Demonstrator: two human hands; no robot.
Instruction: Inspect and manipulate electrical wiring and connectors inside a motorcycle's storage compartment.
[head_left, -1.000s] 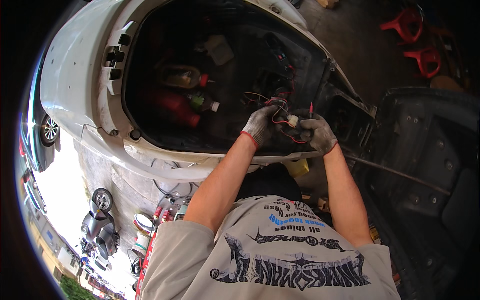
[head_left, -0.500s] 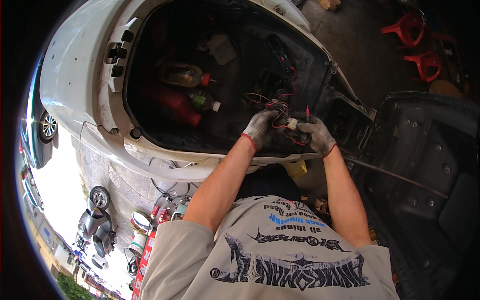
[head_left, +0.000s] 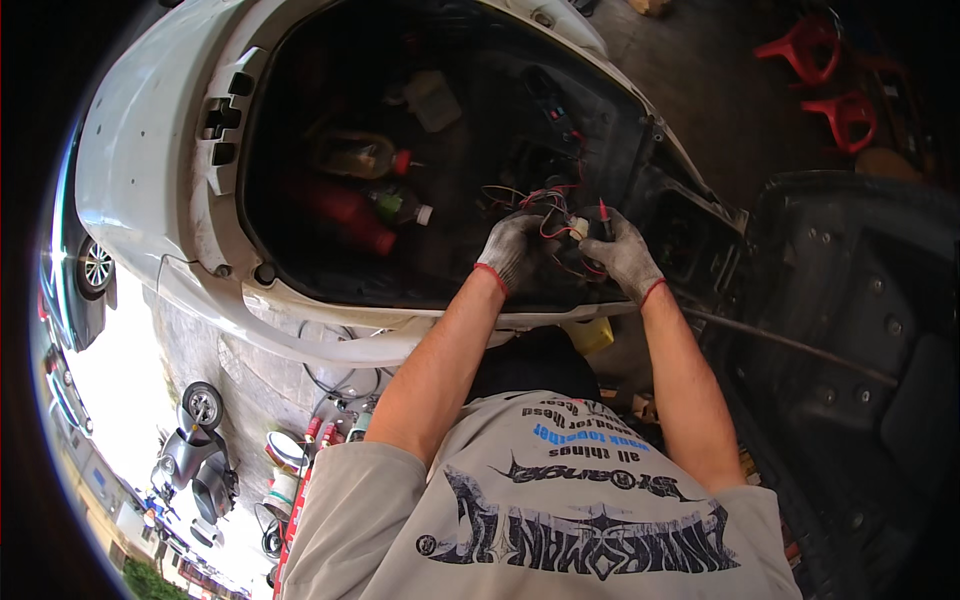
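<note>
Grey-gloved right hand (head_left: 624,258) has brought a slim red probe (head_left: 604,212) closer to the cream plastic connector (head_left: 578,229), just beside it.
It clamps the probe; the grey-gloved left hand (head_left: 512,245), at the connector's 9 o'clock, meets thin red wires (head_left: 553,194), its grip unclear. Farther, at 12 o'clock, a black handheld meter (head_left: 546,97) lies in the black bay (head_left: 400,287).

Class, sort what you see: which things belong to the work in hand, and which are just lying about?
In the work, apparently:
loose wires, at the left hand
white connector
red-tipped probe, at the right hand
dark meter with a red lead

Just lying about:
red-capped bottle
green-labelled bottle
red bottle
pale container
red chairs
</note>
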